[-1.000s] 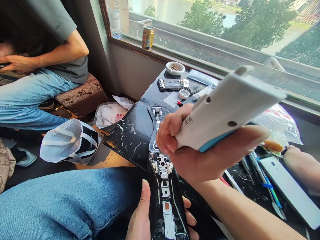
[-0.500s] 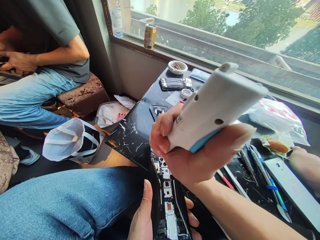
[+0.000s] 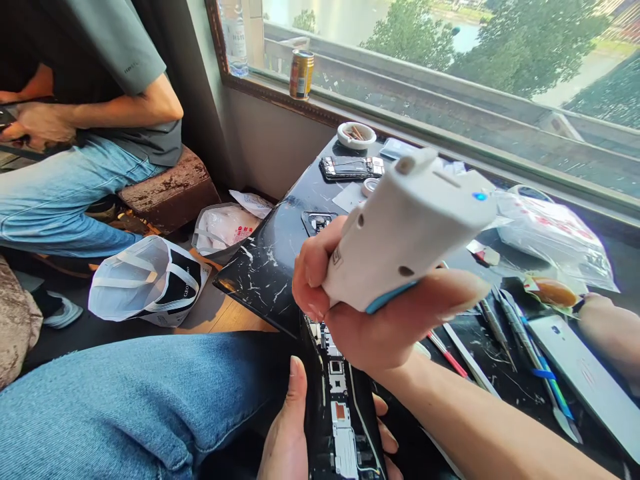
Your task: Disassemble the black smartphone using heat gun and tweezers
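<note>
My right hand (image 3: 385, 320) is wrapped round a white handheld tool (image 3: 407, 233) with a blue strip underneath and a small blue light near its far end. The tool's lower tip is hidden behind my fingers, just above an opened phone (image 3: 340, 407) whose circuit boards are bare. My left hand (image 3: 287, 433) grips that phone from below, thumb along its left edge, fingertips showing on its right side. The phone rests over my knee against the near corner of the black marble table (image 3: 265, 267).
On the table lie another dismantled phone (image 3: 350, 168), a tape roll (image 3: 370, 187), an ashtray (image 3: 356, 135), a plastic bag (image 3: 555, 233), pry tools (image 3: 505, 327) and a white device (image 3: 585, 380). Another person (image 3: 75, 133) sits at left; another hand (image 3: 607, 333) rests at right. Bags (image 3: 150, 280) lie on the floor.
My right hand has tilted the white tool so its far end points more toward the camera and has shifted slightly left and down. My left hand keeps the phone steady.
</note>
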Motion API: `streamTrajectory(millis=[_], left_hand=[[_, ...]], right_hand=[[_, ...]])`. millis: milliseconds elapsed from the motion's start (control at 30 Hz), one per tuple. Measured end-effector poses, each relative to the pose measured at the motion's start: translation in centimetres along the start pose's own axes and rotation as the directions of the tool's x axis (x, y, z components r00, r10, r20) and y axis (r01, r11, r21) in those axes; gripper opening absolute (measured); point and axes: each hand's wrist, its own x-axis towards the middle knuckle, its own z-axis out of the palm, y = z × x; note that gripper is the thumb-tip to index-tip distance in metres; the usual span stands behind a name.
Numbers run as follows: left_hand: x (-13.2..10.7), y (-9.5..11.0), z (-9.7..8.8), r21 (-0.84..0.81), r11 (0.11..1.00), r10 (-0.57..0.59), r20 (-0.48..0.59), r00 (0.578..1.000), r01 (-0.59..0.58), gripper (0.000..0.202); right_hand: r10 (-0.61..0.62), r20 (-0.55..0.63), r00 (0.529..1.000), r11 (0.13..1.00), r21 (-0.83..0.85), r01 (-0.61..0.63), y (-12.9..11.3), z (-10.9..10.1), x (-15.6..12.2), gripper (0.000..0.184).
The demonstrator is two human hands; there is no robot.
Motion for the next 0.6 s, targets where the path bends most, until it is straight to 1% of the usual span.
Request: streamTrajectory(millis=[200, 433, 600], left_hand=[[-0.15, 0.31, 0.36, 0.018, 1.000, 0.009, 0.023, 1.000, -0.009, 0.107], [0.41, 0.04, -0.10, 0.032, 0.999, -0.006, 0.036, 0.999, 0.005, 0.112], [0.36, 0.08, 0.01, 0.015, 1.000, -0.012, 0.037, 0.999, 0.011, 0.109]], right_hand=[[0.035, 0.015, 0.999, 0.999, 0.027, -0.036, 0.15, -0.01, 0.29, 0.056], [0.047, -0.027, 0.999, 0.997, 0.060, -0.045, -0.20, -0.12, 0.83, 0.057], [0.081, -0.039, 0.996, 0.993, 0.087, -0.078, -0.67, -0.04, 0.98, 0.055]])
